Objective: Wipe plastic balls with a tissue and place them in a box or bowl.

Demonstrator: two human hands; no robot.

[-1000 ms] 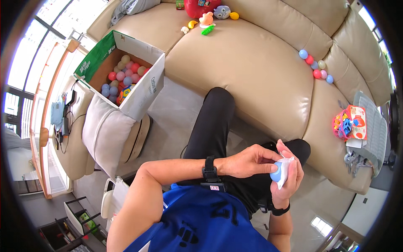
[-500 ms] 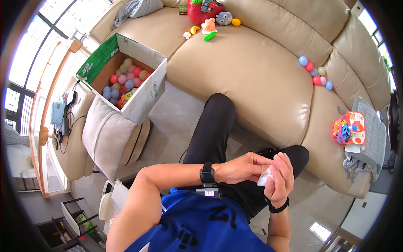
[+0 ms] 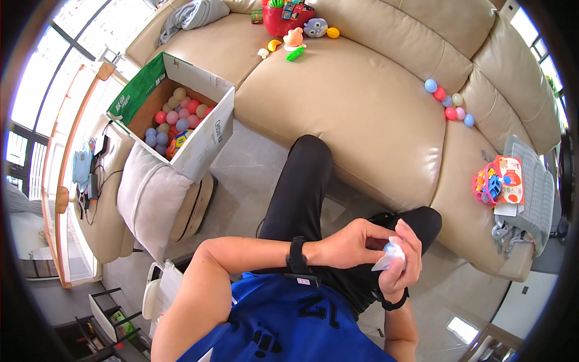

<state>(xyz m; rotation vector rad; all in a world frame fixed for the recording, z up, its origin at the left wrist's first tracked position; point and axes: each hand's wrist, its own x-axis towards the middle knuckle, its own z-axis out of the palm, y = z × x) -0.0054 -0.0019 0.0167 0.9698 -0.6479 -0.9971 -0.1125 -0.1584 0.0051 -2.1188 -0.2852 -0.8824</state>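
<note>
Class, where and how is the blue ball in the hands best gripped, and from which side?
Probably by the small, rounded bare patch of the ball, pinched between thumb and fingertips from the left, where the left hand is: the white cloth covers much of it and the right hand curls around its right side.

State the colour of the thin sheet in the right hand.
The thin sheet is white, best seen in the head view.

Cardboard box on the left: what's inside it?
The cardboard box holds red, pink, beige and blue balls, plus a multicoloured ball. The box's floor and anything beneath the visible balls are covered.
</note>
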